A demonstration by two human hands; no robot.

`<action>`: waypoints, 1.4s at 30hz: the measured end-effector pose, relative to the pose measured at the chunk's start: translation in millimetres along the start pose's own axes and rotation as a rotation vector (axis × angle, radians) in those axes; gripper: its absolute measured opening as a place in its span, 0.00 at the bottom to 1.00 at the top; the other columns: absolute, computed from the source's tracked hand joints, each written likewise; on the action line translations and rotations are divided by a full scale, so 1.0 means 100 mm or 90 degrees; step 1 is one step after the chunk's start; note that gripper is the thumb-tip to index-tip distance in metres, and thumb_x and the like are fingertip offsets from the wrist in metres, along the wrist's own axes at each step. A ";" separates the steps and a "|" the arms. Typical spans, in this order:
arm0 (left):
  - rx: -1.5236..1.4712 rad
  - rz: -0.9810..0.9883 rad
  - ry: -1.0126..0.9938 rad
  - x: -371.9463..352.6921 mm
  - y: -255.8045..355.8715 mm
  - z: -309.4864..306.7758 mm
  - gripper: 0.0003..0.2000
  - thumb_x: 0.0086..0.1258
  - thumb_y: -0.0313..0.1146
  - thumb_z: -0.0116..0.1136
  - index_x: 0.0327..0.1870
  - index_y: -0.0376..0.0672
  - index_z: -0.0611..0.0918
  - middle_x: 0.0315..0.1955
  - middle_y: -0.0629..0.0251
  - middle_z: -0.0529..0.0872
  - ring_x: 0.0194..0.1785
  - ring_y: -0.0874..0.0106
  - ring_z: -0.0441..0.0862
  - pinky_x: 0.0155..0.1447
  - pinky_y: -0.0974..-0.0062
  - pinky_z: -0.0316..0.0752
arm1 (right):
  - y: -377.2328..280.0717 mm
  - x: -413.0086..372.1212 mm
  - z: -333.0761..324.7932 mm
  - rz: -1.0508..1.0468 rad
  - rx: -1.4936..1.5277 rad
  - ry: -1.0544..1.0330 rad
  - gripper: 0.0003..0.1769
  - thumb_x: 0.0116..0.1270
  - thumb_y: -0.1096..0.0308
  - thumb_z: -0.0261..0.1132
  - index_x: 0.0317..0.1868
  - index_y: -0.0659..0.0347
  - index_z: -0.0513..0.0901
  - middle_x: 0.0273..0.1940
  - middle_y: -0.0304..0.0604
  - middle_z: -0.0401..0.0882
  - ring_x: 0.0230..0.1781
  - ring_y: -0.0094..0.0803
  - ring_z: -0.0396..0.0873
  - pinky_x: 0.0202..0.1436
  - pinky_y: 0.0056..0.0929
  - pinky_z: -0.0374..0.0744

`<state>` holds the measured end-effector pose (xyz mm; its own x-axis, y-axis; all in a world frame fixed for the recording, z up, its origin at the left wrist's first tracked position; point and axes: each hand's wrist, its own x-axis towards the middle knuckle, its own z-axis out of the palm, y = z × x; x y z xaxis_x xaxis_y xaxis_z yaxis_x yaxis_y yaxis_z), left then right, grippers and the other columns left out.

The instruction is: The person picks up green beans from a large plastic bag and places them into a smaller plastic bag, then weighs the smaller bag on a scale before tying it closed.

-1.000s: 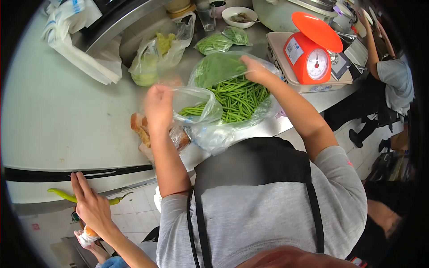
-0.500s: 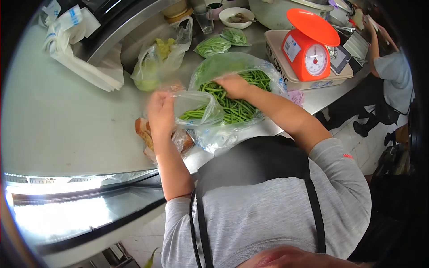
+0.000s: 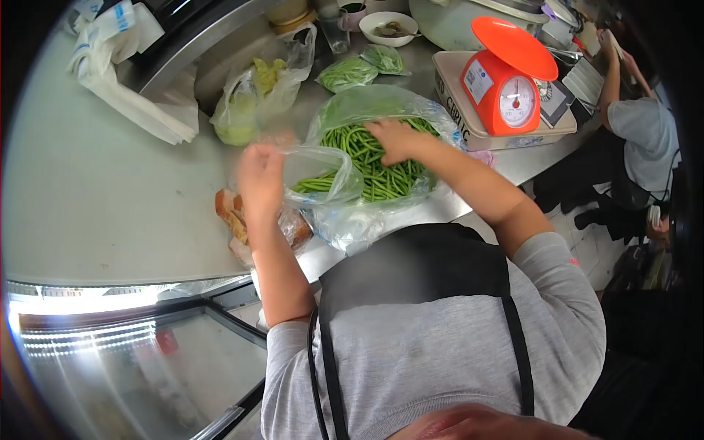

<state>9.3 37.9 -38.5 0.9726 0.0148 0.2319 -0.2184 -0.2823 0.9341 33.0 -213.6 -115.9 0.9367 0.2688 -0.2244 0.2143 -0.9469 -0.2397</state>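
A large clear plastic bag (image 3: 326, 126) lies open on the counter, full of green beans (image 3: 378, 172). On top of the beans rests my right hand (image 3: 400, 141), its fingers apart and reaching over them; I see no beans lifted in it. My left hand (image 3: 261, 170) is closed on the edge of a smaller clear plastic bag (image 3: 334, 163), holding its mouth open toward the pile. Some green beans lie inside this smaller bag. Below my left hand, pieces of bread (image 3: 233, 220) sit partly in plastic.
An orange kitchen scale (image 3: 506, 88) stands on a lidded box (image 3: 480, 136) at right. Behind are two bagged portions of green beans (image 3: 348, 73), a bag of leafy greens (image 3: 242, 110) and a white bowl (image 3: 387, 29). Another person (image 3: 645, 128) stands at far right.
My right hand has shifted slightly right and up out of the beans, so more of its fingers show. My left hand keeps hold of the small bag in nearly the same place.
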 end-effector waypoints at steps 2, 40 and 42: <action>-0.009 0.000 -0.001 -0.01 -0.01 -0.01 0.05 0.57 0.28 0.51 0.28 0.36 0.73 0.24 0.66 0.75 0.30 0.78 0.70 0.37 0.80 0.65 | -0.01 0.03 0.22 -0.018 -0.012 0.059 0.46 0.44 0.66 0.66 0.62 0.56 0.50 0.62 0.53 0.48 0.60 0.49 0.53 0.60 0.45 0.57; -0.028 -0.029 -0.033 -0.03 0.01 -0.04 0.05 0.59 0.28 0.50 0.30 0.36 0.72 0.25 0.67 0.74 0.30 0.80 0.69 0.35 0.82 0.64 | 0.31 -0.21 -0.10 -0.046 0.360 0.131 0.18 0.41 0.70 0.62 0.37 0.63 0.76 0.30 0.50 0.77 0.32 0.41 0.76 0.39 0.32 0.73; -0.017 0.004 -0.030 -0.02 0.02 -0.01 0.05 0.59 0.28 0.50 0.30 0.36 0.72 0.24 0.68 0.74 0.29 0.80 0.69 0.35 0.83 0.64 | 0.35 -0.25 -0.23 -0.035 0.409 0.125 0.17 0.41 0.69 0.62 0.37 0.62 0.77 0.29 0.49 0.77 0.31 0.39 0.75 0.38 0.30 0.72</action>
<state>7.2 38.1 -36.9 0.9737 -0.0327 0.2256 -0.2263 -0.2562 0.9398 23.3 -257.6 -96.7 0.9751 0.2192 -0.0345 0.1128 -0.6234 -0.7737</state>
